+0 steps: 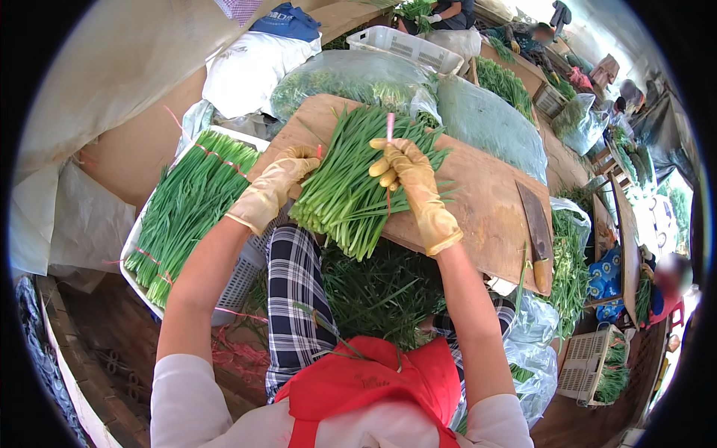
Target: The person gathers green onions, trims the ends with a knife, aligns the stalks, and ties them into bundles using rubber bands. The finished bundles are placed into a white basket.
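Observation:
A loose bundle of green garlic chives (358, 179) lies on a wooden board (482, 196), its pale cut ends jutting over the near edge. At its left side, my left hand (283, 179) in a yellowish rubber glove pinches a bit of red tie (319, 151). My right hand (409, 173), gloved alike, is over the bundle's right side and grips a pink plastic strip (390, 127) that sticks up above the fingers. A thin red strand shows below that hand against the chives. Whether both ends belong to one tie is hidden under the bundle.
A knife (535, 229) with a wooden handle lies at the board's right. To the left stands a white plastic crate (134, 241) of tied chives. Bagged greens (358, 78) lie beyond the board. Pink strings (238, 358) litter the floor. Several people work farther off.

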